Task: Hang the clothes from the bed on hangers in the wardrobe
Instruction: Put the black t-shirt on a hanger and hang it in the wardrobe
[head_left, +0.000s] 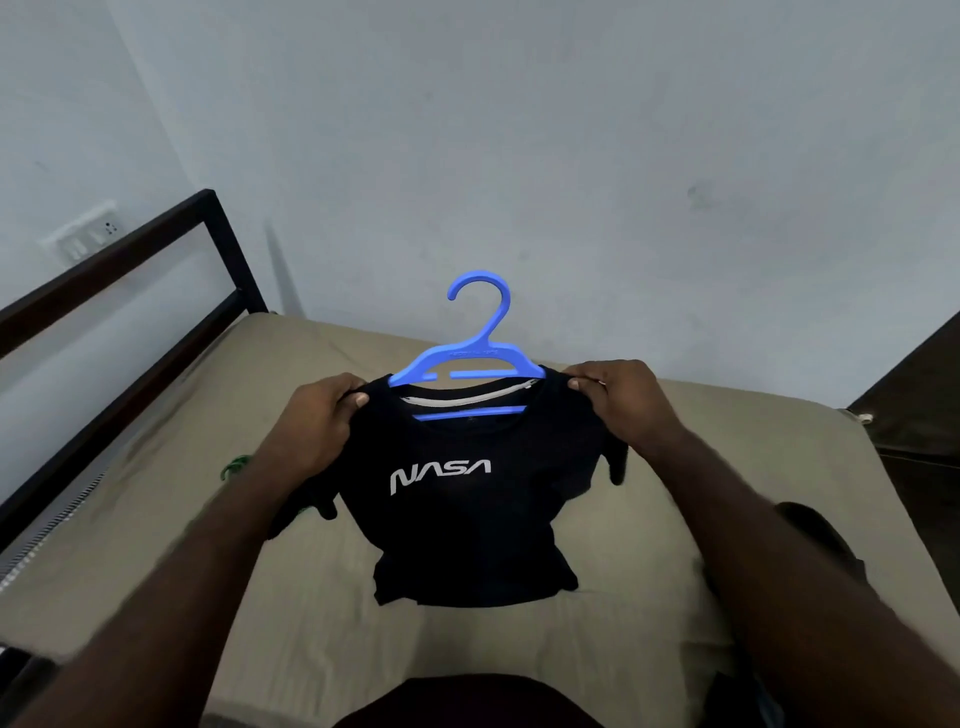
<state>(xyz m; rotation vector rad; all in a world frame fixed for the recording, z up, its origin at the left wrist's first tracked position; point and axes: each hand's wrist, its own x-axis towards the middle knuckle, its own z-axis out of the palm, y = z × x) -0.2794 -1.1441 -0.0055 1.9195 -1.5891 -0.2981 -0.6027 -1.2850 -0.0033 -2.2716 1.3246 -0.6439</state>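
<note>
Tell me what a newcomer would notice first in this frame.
The bright blue hanger stands out at centre against the grey wall, hook up, threaded into the neck of a black T-shirt with white NASA lettering. The left hand and right hand each grip one shoulder of the shirt, holding it over the tan bed.

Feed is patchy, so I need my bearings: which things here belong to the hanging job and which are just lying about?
Job: black NASA T-shirt, blue hanger inside its neck, left hand and right hand gripping its shoulders, bed.
Lying about: black bed frame, wall switch panel, green item, too blurred to name.
</note>
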